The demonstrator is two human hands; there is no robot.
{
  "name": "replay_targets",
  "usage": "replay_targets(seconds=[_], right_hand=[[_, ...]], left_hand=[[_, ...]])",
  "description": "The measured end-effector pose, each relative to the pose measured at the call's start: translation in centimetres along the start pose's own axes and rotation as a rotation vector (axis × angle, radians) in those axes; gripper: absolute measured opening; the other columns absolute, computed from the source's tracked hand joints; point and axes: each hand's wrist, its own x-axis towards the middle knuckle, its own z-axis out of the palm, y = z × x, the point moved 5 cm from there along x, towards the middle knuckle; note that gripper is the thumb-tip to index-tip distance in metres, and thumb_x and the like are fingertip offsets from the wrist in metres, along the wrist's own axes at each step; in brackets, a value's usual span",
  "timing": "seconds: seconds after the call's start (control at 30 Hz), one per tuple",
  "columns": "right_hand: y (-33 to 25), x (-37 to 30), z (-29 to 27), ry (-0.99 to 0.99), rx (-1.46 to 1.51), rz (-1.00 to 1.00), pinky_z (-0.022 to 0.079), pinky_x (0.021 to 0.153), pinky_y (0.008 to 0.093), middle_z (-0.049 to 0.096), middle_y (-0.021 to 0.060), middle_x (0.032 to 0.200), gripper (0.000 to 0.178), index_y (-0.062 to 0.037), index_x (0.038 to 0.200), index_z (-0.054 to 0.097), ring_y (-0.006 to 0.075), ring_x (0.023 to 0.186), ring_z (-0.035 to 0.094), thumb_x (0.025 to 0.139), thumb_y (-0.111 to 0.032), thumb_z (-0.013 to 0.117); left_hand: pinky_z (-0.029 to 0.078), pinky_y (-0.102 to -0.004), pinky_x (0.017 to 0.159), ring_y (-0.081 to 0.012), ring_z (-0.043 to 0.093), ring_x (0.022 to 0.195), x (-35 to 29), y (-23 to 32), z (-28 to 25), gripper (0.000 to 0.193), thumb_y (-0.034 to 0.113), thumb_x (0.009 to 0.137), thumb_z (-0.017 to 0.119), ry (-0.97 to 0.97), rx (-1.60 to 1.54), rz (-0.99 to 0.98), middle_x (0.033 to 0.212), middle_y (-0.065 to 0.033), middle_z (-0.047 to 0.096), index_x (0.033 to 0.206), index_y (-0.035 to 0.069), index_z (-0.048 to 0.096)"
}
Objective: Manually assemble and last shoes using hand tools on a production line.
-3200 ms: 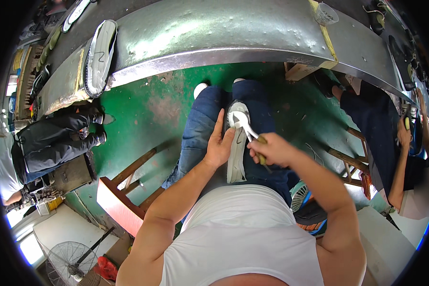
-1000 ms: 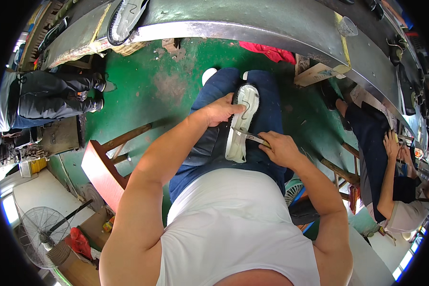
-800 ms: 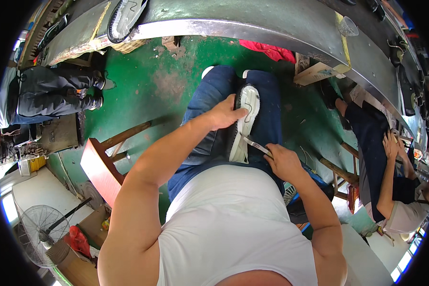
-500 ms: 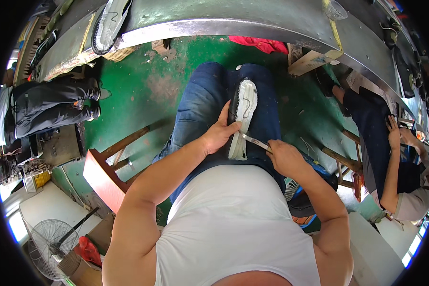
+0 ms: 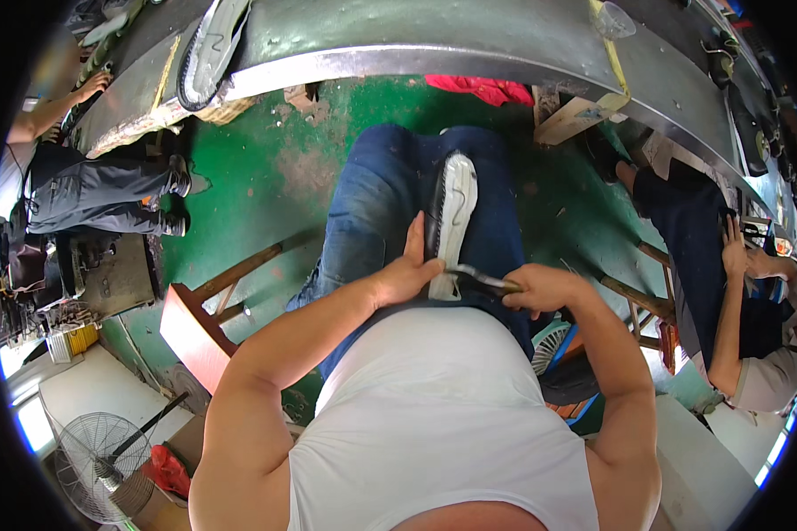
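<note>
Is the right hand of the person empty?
No, the right hand holds a metal tool that points toward the shoe.

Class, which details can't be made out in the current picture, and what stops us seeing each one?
All in the head view:
- Rear end of the metal tool: hidden inside the right hand.
- Whether the tool's tip touches the shoe: too small to tell.
- The shoe's lap-facing side: hidden by the shoe itself.
- Top end of the second shoe: cut off by the upper edge.
</note>
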Motion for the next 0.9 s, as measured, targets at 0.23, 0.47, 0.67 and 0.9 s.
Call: replay_targets(seconds=[0.23,0.47,0.67,0.9], right_hand=[[-5.2,-1.4,-1.9,0.719,0.311,-0.321,0.052,0.073,0.0384,0.066,0.0165,0.079,0.041,0.0045,0.105,0.057,0.0307,0.077,0.068,0.101,-0.036,0.052],[0.0,2.1,0.0,0.737,0.347,-0.237,0.052,0.064,0.0338,0.065,0.0121,0.071,0.040,0.0012,0.093,0.059,0.0215,0.066,0.067,0.103,-0.035,0.045],[4.7,4.5,2.1,0.592,0.878,-0.312,0.051,0.064,0.0297,0.066,0.0090,0.086,0.039,0.0016,0.106,0.059,0.0160,0.070,0.065,0.106,-0.034,0.044],[3.2,4.1,-0.3,0.476,0.901,-0.227,0.048,0.054,0.0265,0.067,0.0083,0.086,0.040,-0.0001,0.105,0.060,0.0138,0.066,0.064,0.106,-0.036,0.042]], left_hand=[[0.023,-0.0341,0.119,-0.0359,0.022,0.147,0.0,1.0,-0.6,0.112,0.019,0.089,0.067,0.024,-0.039,0.000,0.161,-0.0273,0.000,0.151,0.001,-0.024],[0.030,-0.0345,0.115,-0.0251,0.038,0.141,-1.9,1.9,-3.7,0.088,0.000,0.089,0.064,0.035,-0.894,0.014,0.155,-0.0158,0.034,0.157,-0.001,0.008],[0.031,-0.0404,0.115,-0.0268,0.039,0.141,-7.7,13.9,-13.5,0.080,0.000,0.086,0.067,0.107,-0.879,0.282,0.155,-0.0153,0.039,0.155,0.003,0.026],[0.055,-0.0391,0.086,-0.0232,0.067,0.098,9.7,32.6,-31.8,0.078,0.007,0.086,0.069,0.348,-0.359,0.358,0.122,-0.0176,0.064,0.153,0.000,0.029]])
